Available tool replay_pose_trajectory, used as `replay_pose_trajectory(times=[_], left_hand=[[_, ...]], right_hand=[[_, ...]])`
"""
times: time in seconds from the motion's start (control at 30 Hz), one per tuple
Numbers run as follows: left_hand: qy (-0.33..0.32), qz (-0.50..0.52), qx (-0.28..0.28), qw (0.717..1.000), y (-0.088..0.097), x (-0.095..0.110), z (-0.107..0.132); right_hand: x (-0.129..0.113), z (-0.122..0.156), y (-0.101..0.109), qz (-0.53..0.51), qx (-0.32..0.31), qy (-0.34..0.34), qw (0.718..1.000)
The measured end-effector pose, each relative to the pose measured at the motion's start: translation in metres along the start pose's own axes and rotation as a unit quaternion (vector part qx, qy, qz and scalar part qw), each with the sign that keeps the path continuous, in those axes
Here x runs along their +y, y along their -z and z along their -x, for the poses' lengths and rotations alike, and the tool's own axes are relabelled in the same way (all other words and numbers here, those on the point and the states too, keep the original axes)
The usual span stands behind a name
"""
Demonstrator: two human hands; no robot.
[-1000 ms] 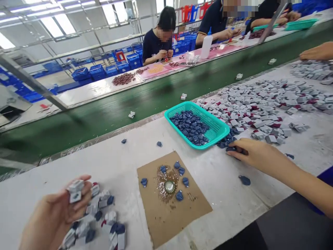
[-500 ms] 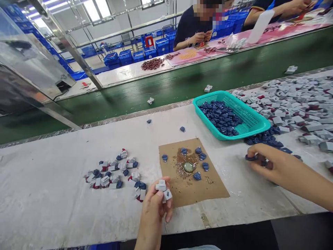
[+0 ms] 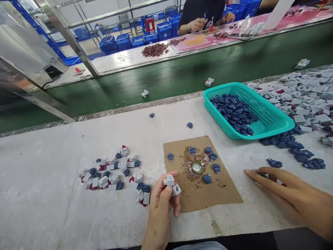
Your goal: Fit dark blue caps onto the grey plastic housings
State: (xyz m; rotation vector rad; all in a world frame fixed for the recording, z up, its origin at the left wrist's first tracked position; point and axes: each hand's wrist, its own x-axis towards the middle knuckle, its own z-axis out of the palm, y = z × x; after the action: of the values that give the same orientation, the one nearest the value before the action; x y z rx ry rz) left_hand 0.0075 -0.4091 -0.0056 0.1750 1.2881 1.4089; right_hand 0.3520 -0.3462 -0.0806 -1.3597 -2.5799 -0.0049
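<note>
My left hand (image 3: 166, 201) is closed around a couple of small light-grey plastic parts (image 3: 170, 180), held just over the near left edge of a cardboard sheet (image 3: 187, 194). On that sheet lie several dark-blue glove-shaped pieces (image 3: 207, 178) around a small round cap (image 3: 197, 168) in a wet, shiny patch. My right hand (image 3: 283, 191) hovers low over the table right of the cardboard, fingers stretched and apart. Nothing is plainly held in it, though its palm side is hidden. A single blue piece (image 3: 274, 163) lies just beyond its fingers.
A teal basket (image 3: 229, 133) of blue pieces stands behind the cardboard. Grey parts are heaped (image 3: 309, 93) at the right; assembled grey, red and blue parts (image 3: 114, 170) lie left. Beyond the green conveyor belt (image 3: 171, 76), a co-worker (image 3: 203, 17) handles small parts.
My right hand has let go of a blue piece and drawn nearer to me, its fingers straighter. The left hand keeps its grey parts. The whole view has shifted slightly.
</note>
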Motion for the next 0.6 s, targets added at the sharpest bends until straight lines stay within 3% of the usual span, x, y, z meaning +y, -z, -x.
replay_pose_trajectory(times=[0.17, 0.33, 0.43, 0.6], left_hand=[[0.007, -0.003, -0.014, 1.0, 0.001, 0.0, -0.005], [0.012, 0.005, -0.013, 1.0, 0.002, 0.0, -0.005], [0.015, 0.015, -0.016, 1.0, 0.004, 0.0, -0.003], [0.011, -0.012, -0.048, 0.999, 0.014, -0.004, -0.003]], right_hand=[[0.009, 0.0, 0.003, -0.121, -0.009, -0.068, 0.99], [0.008, -0.032, 0.014, -0.177, -0.06, 0.0, 0.982], [-0.015, -0.062, 0.03, -0.198, -0.045, 0.05, 0.978], [-0.079, -0.118, 0.049, -0.219, -0.039, 0.092, 0.971]])
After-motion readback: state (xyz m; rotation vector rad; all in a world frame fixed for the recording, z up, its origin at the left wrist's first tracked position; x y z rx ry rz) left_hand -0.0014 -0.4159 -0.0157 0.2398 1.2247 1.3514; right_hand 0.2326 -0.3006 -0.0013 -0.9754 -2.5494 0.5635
